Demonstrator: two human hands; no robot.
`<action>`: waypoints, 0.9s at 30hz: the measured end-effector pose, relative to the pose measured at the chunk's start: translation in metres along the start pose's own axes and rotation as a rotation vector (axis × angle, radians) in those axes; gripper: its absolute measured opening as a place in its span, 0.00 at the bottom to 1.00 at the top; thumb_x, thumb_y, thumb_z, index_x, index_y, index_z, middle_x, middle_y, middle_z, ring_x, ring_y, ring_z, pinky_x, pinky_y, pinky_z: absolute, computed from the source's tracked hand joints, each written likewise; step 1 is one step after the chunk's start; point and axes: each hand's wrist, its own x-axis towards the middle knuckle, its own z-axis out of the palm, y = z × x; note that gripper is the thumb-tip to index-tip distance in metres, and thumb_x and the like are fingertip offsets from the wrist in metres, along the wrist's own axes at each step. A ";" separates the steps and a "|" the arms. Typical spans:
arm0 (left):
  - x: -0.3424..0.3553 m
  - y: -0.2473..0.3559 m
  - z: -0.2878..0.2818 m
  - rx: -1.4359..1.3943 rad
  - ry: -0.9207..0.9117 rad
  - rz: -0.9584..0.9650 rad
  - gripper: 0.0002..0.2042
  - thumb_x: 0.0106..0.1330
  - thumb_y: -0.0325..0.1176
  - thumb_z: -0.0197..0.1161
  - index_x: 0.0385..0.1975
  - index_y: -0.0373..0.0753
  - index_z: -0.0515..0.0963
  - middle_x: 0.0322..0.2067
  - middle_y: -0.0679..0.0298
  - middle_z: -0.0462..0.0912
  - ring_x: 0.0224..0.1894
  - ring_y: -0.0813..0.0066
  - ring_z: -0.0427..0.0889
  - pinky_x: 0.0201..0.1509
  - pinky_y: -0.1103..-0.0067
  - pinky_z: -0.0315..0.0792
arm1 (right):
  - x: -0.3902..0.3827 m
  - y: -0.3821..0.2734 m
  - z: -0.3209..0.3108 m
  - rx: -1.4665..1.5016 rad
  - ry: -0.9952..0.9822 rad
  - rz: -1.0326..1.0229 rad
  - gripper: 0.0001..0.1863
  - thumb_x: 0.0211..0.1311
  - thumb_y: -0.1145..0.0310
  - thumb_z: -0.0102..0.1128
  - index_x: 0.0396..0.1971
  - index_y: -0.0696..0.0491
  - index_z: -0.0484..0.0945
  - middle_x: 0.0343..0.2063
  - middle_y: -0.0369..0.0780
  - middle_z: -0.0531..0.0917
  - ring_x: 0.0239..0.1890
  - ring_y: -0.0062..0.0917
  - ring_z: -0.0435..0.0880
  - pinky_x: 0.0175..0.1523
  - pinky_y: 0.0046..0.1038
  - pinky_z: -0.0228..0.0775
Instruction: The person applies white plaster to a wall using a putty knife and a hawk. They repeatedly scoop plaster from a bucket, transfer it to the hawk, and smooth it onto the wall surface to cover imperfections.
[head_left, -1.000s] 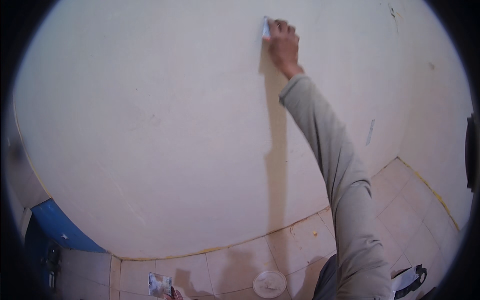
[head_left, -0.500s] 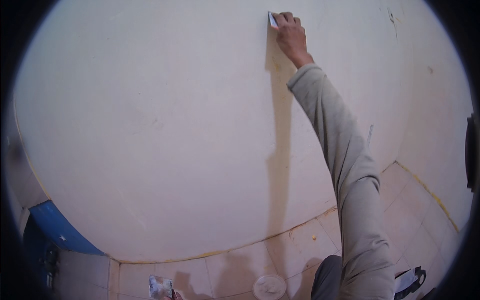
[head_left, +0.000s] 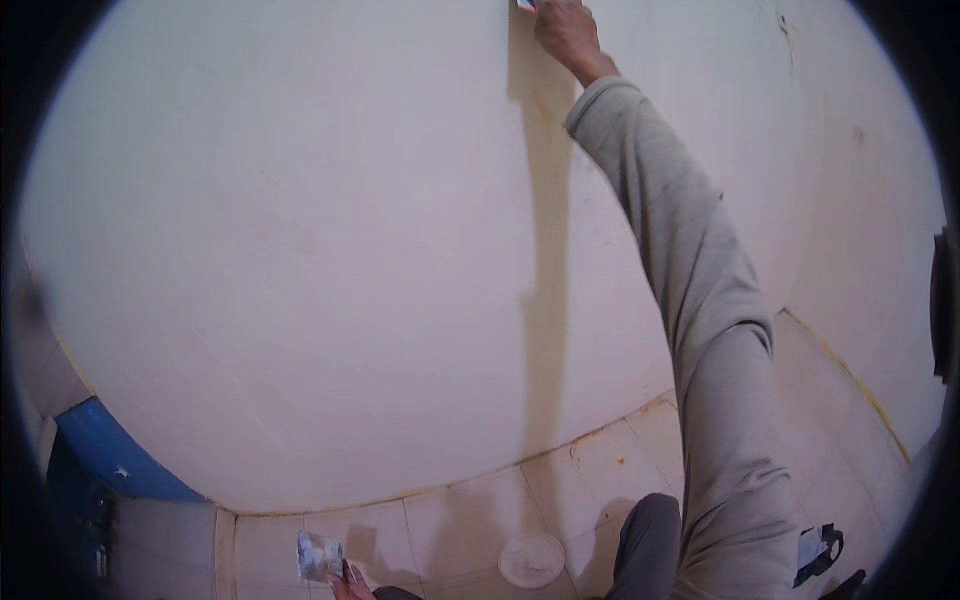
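Observation:
My right hand point(head_left: 568, 35) is raised to the white wall point(head_left: 350, 250) at the top of the view. It is closed round a putty knife point(head_left: 526, 4), of which only a small pale part of the blade shows at the picture's edge. Low down, left of the middle, my left hand point(head_left: 351, 582) is partly in view. Its fingers hold a second putty knife point(head_left: 320, 557), whose wide square blade is smeared with whitish and grey paste. A long shadow of my right arm falls down the wall.
Below the wall lies a pinkish tiled floor point(head_left: 440, 530) with a round whitish disc-shaped thing point(head_left: 532, 560) on it. A blue panel point(head_left: 120, 455) stands at the left. Near my knee point(head_left: 645, 545), at the lower right, lies a dark and white item point(head_left: 815, 552). A wall corner point(head_left: 783, 312) meets the floor at the right.
My right hand has moved up the wall and a little left with its putty knife, now partly cut off by the picture's edge. More of my left hand and knee shows.

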 end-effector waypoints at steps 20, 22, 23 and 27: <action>-0.024 0.052 -0.024 0.013 -0.060 -0.019 0.22 0.67 0.33 0.56 0.60 0.33 0.68 0.60 0.52 0.71 0.64 0.55 0.67 0.70 0.59 0.59 | -0.407 -0.049 0.032 0.038 -0.138 0.667 0.36 0.49 0.76 0.61 0.62 0.53 0.64 0.58 0.46 0.69 0.60 0.44 0.66 0.63 0.46 0.56; -0.005 0.034 -0.023 -0.011 -0.143 -0.079 0.22 0.66 0.33 0.57 0.60 0.33 0.68 0.60 0.53 0.71 0.65 0.55 0.66 0.70 0.58 0.59 | -0.429 -0.055 0.028 -0.026 -0.180 0.602 0.34 0.49 0.77 0.60 0.61 0.54 0.65 0.58 0.47 0.69 0.60 0.44 0.66 0.64 0.45 0.56; -0.005 0.029 -0.028 -0.003 -0.148 -0.065 0.22 0.66 0.33 0.57 0.60 0.33 0.68 0.60 0.53 0.71 0.65 0.55 0.66 0.70 0.58 0.59 | -0.425 -0.061 0.022 -0.010 -0.173 0.630 0.34 0.49 0.77 0.59 0.61 0.54 0.65 0.57 0.47 0.69 0.60 0.44 0.66 0.64 0.43 0.57; -0.023 0.031 -0.004 0.072 -0.047 -0.057 0.23 0.67 0.35 0.58 0.61 0.34 0.67 0.62 0.54 0.69 0.66 0.55 0.64 0.70 0.58 0.59 | -0.390 0.003 0.023 -0.027 -0.134 0.795 0.30 0.54 0.75 0.57 0.60 0.54 0.65 0.54 0.48 0.71 0.56 0.43 0.68 0.58 0.43 0.62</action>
